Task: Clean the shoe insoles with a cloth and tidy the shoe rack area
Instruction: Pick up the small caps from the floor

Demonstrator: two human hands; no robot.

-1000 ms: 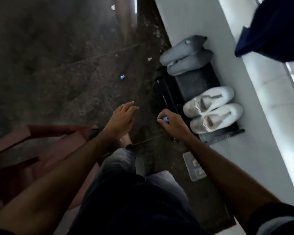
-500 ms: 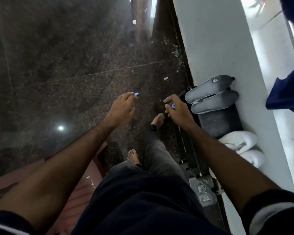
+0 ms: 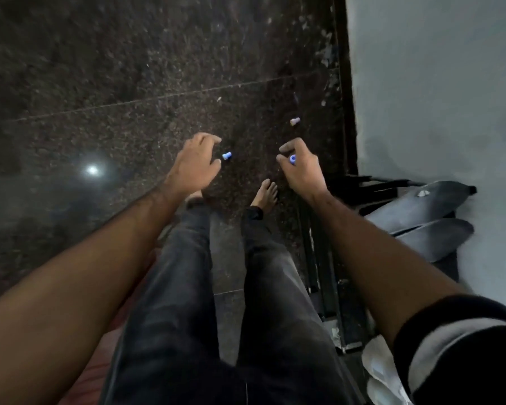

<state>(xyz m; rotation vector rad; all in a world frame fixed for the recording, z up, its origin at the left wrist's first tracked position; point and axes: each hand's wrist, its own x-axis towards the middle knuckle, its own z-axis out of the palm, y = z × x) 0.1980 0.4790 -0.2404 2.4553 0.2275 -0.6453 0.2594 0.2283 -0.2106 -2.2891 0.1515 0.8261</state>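
Your right hand pinches a small blue plastic cap; your left hand hovers, fingers loosely spread, by another blue cap, mid-frame over speckled polished floor.

A dark speckled stone floor carries a small blue cap, a pale cap nearer the wall, two bare feet, and a black shoe rack.
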